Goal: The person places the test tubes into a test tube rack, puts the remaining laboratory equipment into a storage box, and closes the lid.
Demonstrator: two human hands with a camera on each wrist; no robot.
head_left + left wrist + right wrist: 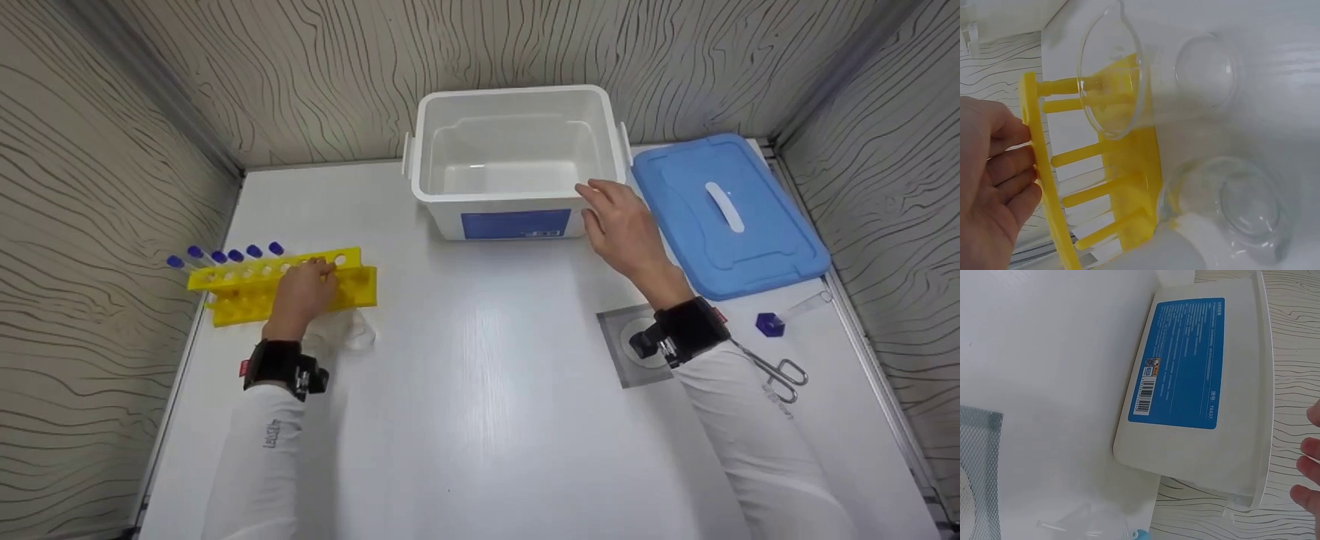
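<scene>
Left hand (301, 292): grasping yellow plastic test-tube rack (255, 289) by top plate, left | Right hand (624, 229): released, fingers loose, at near right corner of white rectangular plastic bin (495, 198)

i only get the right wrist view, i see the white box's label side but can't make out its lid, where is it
Observer: The head view shows a blue lid lying handle up, to the right of the white box.
Operator: ok and the left hand, what's it on
Observer: The left hand holds the top rail of a yellow rack.
Operator: any tubes in that rack
Observer: Yes, six blue caps show above it in the head view, towards its left end.
</scene>
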